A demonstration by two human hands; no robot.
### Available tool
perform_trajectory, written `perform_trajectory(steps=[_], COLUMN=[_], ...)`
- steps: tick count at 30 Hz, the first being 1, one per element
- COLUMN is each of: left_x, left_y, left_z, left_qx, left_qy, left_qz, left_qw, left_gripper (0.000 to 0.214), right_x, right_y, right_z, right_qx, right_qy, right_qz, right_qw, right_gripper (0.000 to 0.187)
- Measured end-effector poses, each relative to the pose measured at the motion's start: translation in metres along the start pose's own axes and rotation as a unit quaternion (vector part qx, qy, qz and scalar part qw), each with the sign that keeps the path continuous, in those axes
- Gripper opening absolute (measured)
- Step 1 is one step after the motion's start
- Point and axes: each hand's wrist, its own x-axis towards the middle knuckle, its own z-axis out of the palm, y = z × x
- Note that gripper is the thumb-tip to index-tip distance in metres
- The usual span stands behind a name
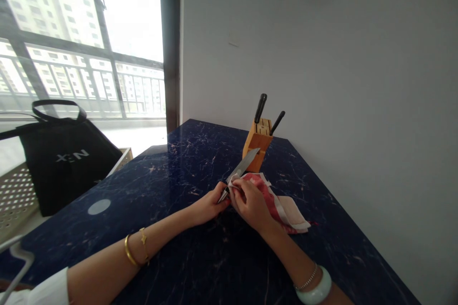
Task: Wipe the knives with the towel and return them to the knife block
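A kitchen knife (244, 164) slants up and away to the right, its broad blade bare toward the tip. My left hand (213, 202) is closed around its handle, most of which the fingers hide. With my right hand (252, 202) I pinch a red and white cloth (270, 195) against the blade near the handle. The rest of the cloth trails to the right onto the dark blue tabletop. Just behind the blade tip stands a wooden knife block (258, 145), with two black-handled knives (261, 107) in its slots.
The dark blue marbled table (193, 152) reaches back to a grey wall. A pale round spot (99, 207) shows on its left part. Beyond the left edge, a black bag (67, 157) rests by a perforated light crate (17, 195), near a large window.
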Motion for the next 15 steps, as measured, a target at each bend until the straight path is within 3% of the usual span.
perform_trajectory(steps=[15], left_x=[-0.0016], left_y=[-0.0005], left_z=[0.0000], left_qx=[0.008], left_qy=[-0.004], left_qz=[0.001], left_qw=[1.000], left_gripper=[0.020], right_x=[-0.0051], right_y=[0.0020], right_z=[0.0014], right_qx=[0.037], right_qy=[-0.003], right_qz=[0.018], right_qw=[0.999], right_gripper=[0.019])
